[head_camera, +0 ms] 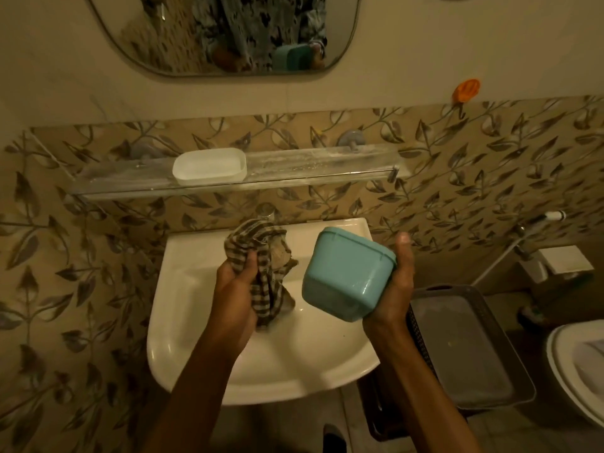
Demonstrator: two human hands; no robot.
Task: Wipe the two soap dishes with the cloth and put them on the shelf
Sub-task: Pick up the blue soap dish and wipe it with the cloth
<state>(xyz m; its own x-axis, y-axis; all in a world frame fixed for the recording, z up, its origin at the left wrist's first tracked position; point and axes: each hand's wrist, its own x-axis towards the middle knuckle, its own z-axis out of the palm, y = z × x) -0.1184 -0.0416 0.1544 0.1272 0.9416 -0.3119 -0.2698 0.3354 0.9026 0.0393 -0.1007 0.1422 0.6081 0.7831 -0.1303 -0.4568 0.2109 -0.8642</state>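
My right hand (397,282) holds a light blue soap dish (343,276) over the white sink (183,325), tilted with its underside towards me. My left hand (235,279) grips a crumpled brown-and-white checked cloth (261,256) just left of that dish, a small gap between them. A white soap dish (209,166) stands upright on the clear glass shelf (327,165) above the sink, left of the shelf's middle.
A mirror (225,31) hangs above the shelf. A tap (266,215) stands behind the cloth. Right of the sink sits a dark basket (464,348), with a white toilet (578,371) at the far right. An orange hook (466,89) is on the wall.
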